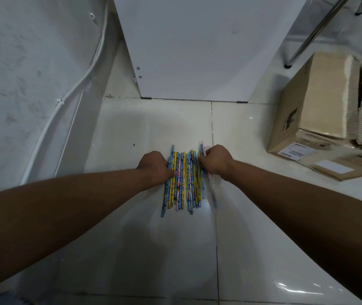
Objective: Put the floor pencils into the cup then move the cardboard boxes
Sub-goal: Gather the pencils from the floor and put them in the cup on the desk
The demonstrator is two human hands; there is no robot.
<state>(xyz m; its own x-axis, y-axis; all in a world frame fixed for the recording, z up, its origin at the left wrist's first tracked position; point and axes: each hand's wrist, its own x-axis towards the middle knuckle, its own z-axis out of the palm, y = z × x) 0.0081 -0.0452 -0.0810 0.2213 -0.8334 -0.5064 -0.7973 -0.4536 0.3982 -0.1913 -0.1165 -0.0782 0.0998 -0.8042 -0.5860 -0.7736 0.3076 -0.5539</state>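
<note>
Several patterned pencils (183, 183), blue, yellow and pink, lie side by side in a rough row on the glossy white floor tiles. My left hand (155, 167) rests on the left edge of the row, fingers pressing against the pencils. My right hand (214, 160) is curled over the right edge, fingers bent around a few pencils there. Both hands flank the row. Cardboard boxes (316, 111) stand at the right, a tall one with a torn top on flatter ones. No cup is in view.
A white panel (193, 49) stands upright just beyond the pencils. A white wall with a clipped cable (61, 102) runs along the left. A metal leg (307, 38) slants down at the top right behind the boxes.
</note>
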